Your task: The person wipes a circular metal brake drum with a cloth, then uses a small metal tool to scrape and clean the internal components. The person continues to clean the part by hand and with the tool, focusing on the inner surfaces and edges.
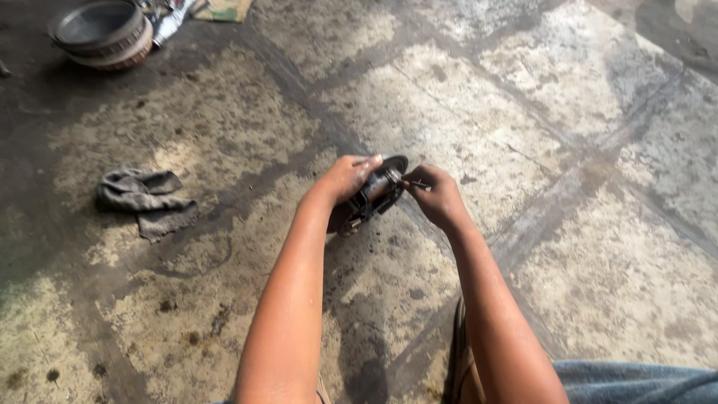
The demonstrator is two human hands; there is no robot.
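Two hands work on a dark round metal part over a stained concrete floor.
The left hand [345, 178] has its grip wrapped around the metal part [372, 196]; the right hand [437, 196] pinches a thin tool [413, 182] against the part's top. Well left of the part lies a grey rag [146, 200]; far beyond it, stacked metal bowls [101, 32].

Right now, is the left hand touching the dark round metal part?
Touching. The head view shows the left hand wrapped over the dark round metal part, fingers on its rim.
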